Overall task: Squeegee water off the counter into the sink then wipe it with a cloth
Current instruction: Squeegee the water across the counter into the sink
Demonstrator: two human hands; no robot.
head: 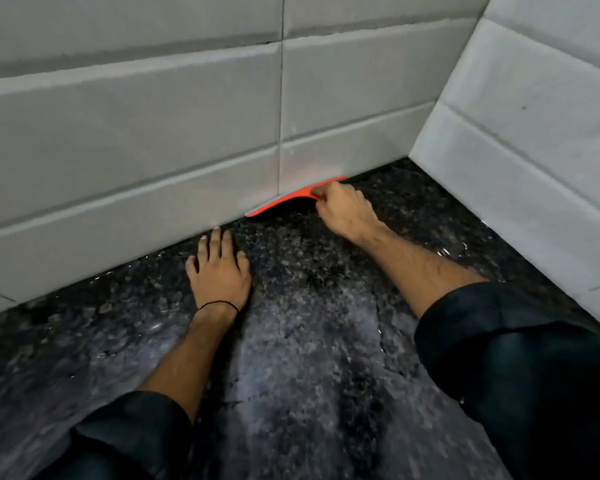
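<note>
Orange and thin, the squeegee (293, 199) lies along the seam where the dark speckled worktop (309, 341) meets the grey tiled back wall (153, 133), near the corner with the side wall (534, 150). Its blade edge is pressed at the wall's foot and looks bowed. The right hand (343, 211) is curled over the squeegee's right part, fingers closed around its edge and knuckles up, gripping it. The left hand (219, 268) holds nothing: it lies flat, palm down on the worktop, fingers straight and slightly spread, fingertips just short of the back wall and to the left of the squeegee. A thin black band (219, 304) circles the left wrist. Both forearms come out of dark pushed-up sleeves (516, 358). Water films the worktop, glinting in patches near the walls.
</note>
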